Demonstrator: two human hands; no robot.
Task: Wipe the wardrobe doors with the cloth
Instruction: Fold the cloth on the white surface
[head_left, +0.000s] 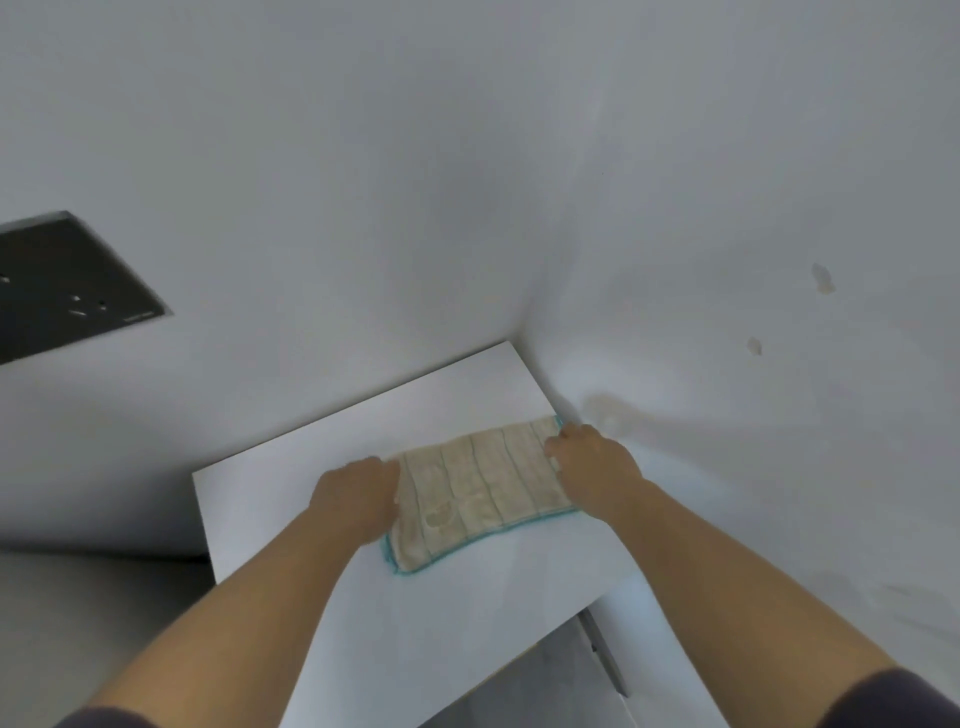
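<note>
The cloth, beige with a teal edge, lies flat on a white panel in the lower middle of the frame, beside the wall corner. The left hand grips its left end with curled fingers, and the right hand grips its right end. A dark plate sits at the left edge.

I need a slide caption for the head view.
Left hand and right hand hold the ends of a beige cloth on a white wardrobe panel.
</note>
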